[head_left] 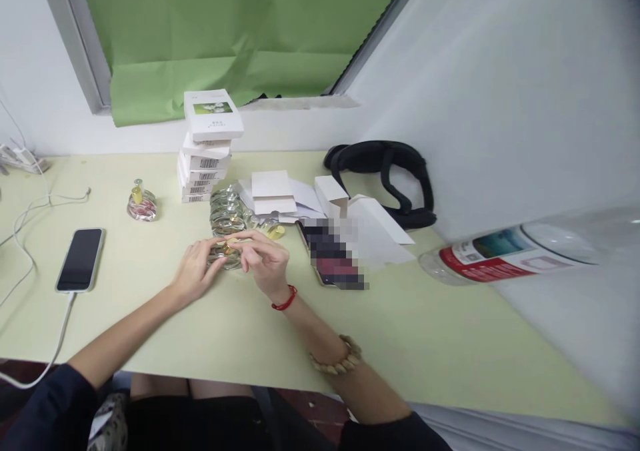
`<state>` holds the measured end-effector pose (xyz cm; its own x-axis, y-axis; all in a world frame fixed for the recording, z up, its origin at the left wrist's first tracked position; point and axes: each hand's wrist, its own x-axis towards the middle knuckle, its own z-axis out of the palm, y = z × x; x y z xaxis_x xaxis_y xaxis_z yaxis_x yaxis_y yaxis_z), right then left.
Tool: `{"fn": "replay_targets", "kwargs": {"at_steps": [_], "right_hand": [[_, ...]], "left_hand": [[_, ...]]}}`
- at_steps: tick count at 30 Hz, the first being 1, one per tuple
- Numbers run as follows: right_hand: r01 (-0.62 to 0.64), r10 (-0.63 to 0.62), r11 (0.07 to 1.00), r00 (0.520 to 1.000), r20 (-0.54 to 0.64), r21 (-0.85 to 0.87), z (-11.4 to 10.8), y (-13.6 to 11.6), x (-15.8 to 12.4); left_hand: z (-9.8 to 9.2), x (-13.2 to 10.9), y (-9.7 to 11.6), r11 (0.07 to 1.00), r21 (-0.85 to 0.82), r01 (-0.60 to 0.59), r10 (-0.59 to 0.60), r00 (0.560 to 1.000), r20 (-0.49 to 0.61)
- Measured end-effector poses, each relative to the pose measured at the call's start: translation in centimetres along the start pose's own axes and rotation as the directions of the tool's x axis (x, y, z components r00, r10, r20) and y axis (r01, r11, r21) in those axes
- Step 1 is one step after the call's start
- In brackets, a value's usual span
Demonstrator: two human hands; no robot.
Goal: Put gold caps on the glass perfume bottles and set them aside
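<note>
A small round glass perfume bottle (230, 263) stands on the table between my two hands. My left hand (196, 272) curves around its left side, thumb in front and fingers behind. My right hand (265, 262) pinches the gold-coloured spray top (231, 243) on the bottle, partly hidden by the fingers. Just behind my hands several similar glass bottles (226, 206) are lined up close together. To their right, loose gold and silver caps (276, 232) lie on the table. Two bottles with gold and silver tops (142, 206) stand apart at the left.
White boxes (213, 121) are stacked against the wall. Opened white cartons (273, 186) lie at centre. A phone with a blurred screen (320, 251), a black head strap (427, 178) and a large plastic bottle (493, 258) are at right. A charging phone (81, 261) and cables lie left.
</note>
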<state>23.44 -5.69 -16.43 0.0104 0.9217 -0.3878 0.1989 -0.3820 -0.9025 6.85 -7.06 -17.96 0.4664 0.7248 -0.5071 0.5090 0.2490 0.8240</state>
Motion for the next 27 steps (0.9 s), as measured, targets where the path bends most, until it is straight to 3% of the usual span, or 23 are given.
{"fn": "replay_targets", "kwargs": {"at_steps": [5, 14, 18, 21, 24, 27], "right_hand": [[-0.051, 0.052, 0.997, 0.999, -0.008, 0.06, 0.1, 0.1, 0.4], [0.003, -0.006, 0.997, 0.999, 0.033, 0.072, 0.2, 0.0, 0.6], [-0.038, 0.014, 0.988, 0.986, 0.163, 0.148, 0.6, 0.0, -0.2], [-0.214, 0.091, 0.928, 0.925, 0.37, 0.306, 1.0, 0.0, -0.8], [-0.474, 0.204, 0.769, 0.817, 0.539, 0.429, 1.3, 0.1, -0.9], [-0.635, 0.37, 0.621, 0.754, 0.543, 0.459, 1.3, 0.3, -0.8]], "left_hand": [[0.1, 0.0, -0.2, 0.999, -0.004, -0.035, 0.035, 0.999, -0.026], [0.1, -0.2, -0.3, 1.0, -0.005, -0.013, 0.013, 1.0, 0.007], [-0.9, -0.2, 0.0, 0.999, -0.015, -0.047, 0.045, 0.993, -0.108], [-1.7, -0.1, -0.1, 0.996, -0.023, -0.084, 0.074, 0.956, -0.283], [-2.2, 0.4, -0.3, 0.99, 0.03, -0.14, 0.141, 0.912, -0.386], [-2.3, 0.9, -0.6, 0.989, 0.067, -0.133, 0.149, 0.908, -0.392]]}}
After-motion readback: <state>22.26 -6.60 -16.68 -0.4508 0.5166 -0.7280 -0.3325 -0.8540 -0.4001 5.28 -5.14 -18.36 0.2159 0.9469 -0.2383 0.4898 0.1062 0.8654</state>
